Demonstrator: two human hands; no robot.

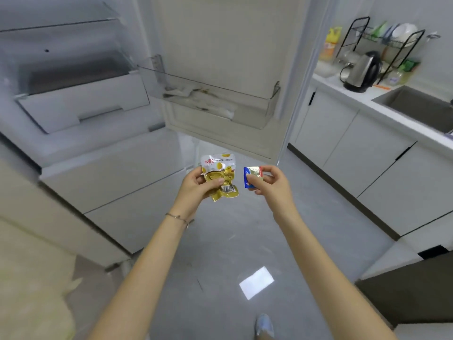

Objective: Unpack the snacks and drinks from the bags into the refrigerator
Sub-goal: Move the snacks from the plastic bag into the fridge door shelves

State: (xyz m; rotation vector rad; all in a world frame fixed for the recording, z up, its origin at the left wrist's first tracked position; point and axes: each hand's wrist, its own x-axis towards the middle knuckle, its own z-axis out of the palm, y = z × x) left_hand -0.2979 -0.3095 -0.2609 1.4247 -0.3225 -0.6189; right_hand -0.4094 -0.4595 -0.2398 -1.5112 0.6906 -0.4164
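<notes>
both arms extended forward over floor, left hand [196,184] thumb-and-fingers pinching yellow snack pouch [220,179], right hand [270,181] at its 3 o'clock pinching small blue packet [252,177], packs just apart, open refrigerator [81,99] at 10 o'clock, door bin [267,111] at 12

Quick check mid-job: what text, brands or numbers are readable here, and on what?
Nothing reads clearly enough to quote.
On the yellow snack packet in the left hand: red characters at top, blurred; barcode digits too small.
On the small blue-and-red packet in the right hand: print too small.
On the yellow bottle on the counter: label blurred.
</notes>
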